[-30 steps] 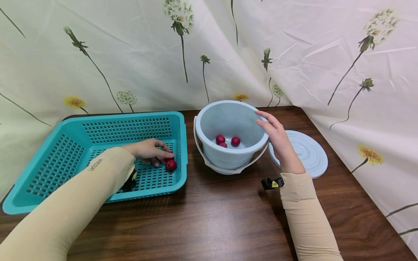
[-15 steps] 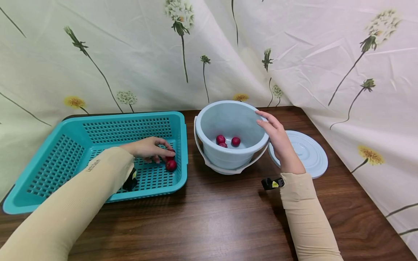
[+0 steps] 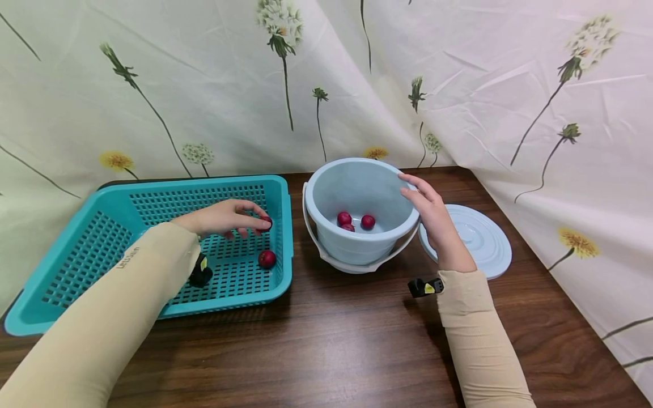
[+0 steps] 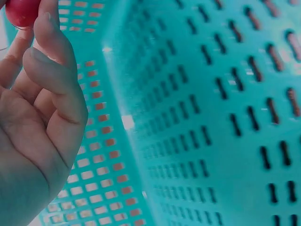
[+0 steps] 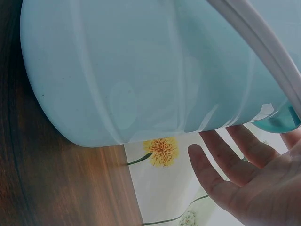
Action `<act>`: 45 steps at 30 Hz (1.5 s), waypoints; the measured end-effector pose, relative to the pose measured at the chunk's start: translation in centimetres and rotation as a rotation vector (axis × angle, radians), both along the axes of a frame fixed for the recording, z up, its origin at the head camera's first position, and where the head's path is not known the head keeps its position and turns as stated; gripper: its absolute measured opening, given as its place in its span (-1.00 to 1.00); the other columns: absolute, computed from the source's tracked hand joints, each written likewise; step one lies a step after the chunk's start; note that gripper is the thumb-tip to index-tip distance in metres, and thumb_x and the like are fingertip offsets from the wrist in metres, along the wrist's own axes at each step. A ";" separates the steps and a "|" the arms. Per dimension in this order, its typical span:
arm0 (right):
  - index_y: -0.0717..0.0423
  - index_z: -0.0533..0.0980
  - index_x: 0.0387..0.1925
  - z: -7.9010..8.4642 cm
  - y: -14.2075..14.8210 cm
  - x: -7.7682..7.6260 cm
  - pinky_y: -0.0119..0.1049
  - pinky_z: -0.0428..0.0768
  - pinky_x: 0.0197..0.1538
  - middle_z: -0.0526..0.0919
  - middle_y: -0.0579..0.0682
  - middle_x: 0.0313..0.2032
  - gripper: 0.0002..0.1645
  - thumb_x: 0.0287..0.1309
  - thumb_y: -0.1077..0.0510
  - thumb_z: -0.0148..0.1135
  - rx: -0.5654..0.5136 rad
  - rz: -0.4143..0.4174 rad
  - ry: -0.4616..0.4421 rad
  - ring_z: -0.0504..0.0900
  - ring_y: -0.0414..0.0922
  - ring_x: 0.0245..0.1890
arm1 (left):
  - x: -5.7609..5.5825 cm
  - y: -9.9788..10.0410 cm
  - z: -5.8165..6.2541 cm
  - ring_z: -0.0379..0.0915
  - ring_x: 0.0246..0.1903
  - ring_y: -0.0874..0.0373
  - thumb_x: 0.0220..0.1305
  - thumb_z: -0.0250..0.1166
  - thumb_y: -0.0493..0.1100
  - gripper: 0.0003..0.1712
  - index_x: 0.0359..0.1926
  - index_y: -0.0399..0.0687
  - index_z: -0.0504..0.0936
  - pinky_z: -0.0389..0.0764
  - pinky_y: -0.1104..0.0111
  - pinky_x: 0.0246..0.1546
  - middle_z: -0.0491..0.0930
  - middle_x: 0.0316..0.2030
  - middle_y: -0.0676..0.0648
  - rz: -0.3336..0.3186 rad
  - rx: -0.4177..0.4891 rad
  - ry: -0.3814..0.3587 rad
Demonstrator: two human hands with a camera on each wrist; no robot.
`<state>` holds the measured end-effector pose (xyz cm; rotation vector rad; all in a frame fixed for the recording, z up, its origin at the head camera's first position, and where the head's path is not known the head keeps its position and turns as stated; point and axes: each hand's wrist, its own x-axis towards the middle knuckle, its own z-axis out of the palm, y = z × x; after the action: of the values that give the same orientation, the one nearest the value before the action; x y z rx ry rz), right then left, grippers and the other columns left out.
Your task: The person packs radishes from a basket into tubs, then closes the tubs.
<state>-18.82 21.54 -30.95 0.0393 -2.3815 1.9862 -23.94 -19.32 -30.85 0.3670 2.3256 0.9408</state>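
My left hand (image 3: 227, 218) is raised over the right part of a teal perforated basket (image 3: 284, 226). Between its thumb and fingers it pinches a round red fruit (image 3: 266, 223), also visible at the top left of the left wrist view (image 4: 22, 10). Below it, a second red fruit (image 3: 267, 259) lies on the basket floor. My right hand (image 3: 433, 212) rests at the right rim of a light blue bucket (image 3: 357, 249); in the right wrist view its fairly straight fingers (image 5: 225, 157) touch the outer wall. Several red fruits (image 3: 367, 221) sit at the bucket's bottom.
A light blue round lid (image 3: 479, 241) lies flat on the dark wooden table (image 3: 326, 340), right of the bucket. The bucket's handle (image 3: 347, 266) hangs down in front. A flower-print cloth (image 3: 219, 85) hangs behind and along the right side.
My left hand has taken hold of one fruit and lifted it up off the basket floor, away from the other fruit. The right hand and bucket stay still.
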 end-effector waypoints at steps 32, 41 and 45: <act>0.01 0.32 0.40 -0.2 -0.2 0.3 -0.07 0.27 0.35 0.23 0.01 0.45 -0.43 0.43 -0.02 0.01 -0.007 -0.006 -0.003 0.27 -0.05 0.35 | 1.9 4.1 4.2 0.50 -0.29 0.04 0.28 0.30 0.23 -0.45 0.16 0.08 0.51 0.59 0.28 -0.25 0.64 -0.12 -0.11 -0.002 0.211 0.114; 0.01 0.33 0.39 -0.1 -0.2 0.3 -0.08 0.27 0.33 0.24 0.01 0.44 -0.43 0.43 -0.02 0.01 -0.010 -0.005 0.002 0.28 -0.05 0.32 | 2.3 5.8 5.0 0.50 -0.26 -0.10 0.29 0.33 0.16 -0.51 0.14 0.08 0.56 0.57 0.31 -0.33 0.69 -0.11 -0.09 0.006 0.291 0.130; 0.01 0.33 0.39 0.0 -0.2 0.3 -0.10 0.28 0.33 0.24 0.00 0.44 -0.43 0.43 -0.02 0.01 -0.009 -0.003 0.006 0.28 -0.06 0.33 | 2.5 6.4 5.3 0.49 -0.27 -0.07 0.28 0.34 0.14 -0.53 0.13 0.07 0.57 0.55 0.30 -0.33 0.69 -0.10 -0.09 -0.003 0.320 0.129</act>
<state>-18.50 21.34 -31.00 0.0414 -2.3674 1.9931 -21.43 -12.90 -25.55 0.5760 2.2857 1.3272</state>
